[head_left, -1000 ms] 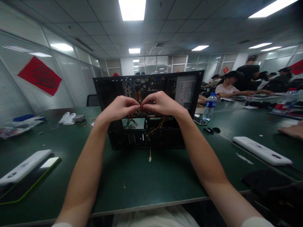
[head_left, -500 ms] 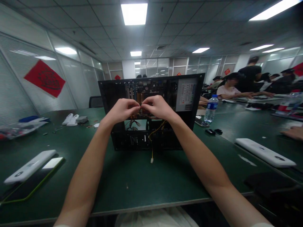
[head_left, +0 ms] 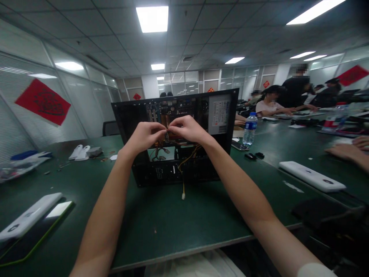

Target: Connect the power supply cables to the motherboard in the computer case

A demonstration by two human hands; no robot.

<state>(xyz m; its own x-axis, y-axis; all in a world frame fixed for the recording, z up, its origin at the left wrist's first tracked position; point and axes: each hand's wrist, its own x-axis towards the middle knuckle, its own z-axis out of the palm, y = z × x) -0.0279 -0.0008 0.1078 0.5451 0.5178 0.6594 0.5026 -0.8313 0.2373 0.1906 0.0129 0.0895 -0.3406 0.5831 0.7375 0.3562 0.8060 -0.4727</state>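
Observation:
A black computer case (head_left: pixel 184 175) stands on the green table with its open side towards me. Inside show a motherboard (head_left: pixel 173 105) and, at the upper right, a power supply (head_left: pixel 218 115) with a white label. My left hand (head_left: pixel 147 132) and my right hand (head_left: pixel 186 127) meet in front of the motherboard, fingertips pinched close together. Whatever lies between the fingertips is too small to make out. Below them a yellow cable (head_left: pixel 183 181) with a white connector hangs over the case's lower edge. More loose wires (head_left: pixel 161 153) show in the opening to its left.
At the left lie a white oblong device (head_left: pixel 31 215) and a green-edged phone (head_left: pixel 43 234). On the right are a water bottle (head_left: pixel 250 130), small black parts (head_left: pixel 253 156) and another white device (head_left: pixel 313 176). Co-workers sit farther right; a person's hand (head_left: pixel 346 152) rests at the right edge.
The view has turned slightly right, so most things sit farther left. Both my hands stay pinched at nearly the same spot before the motherboard.

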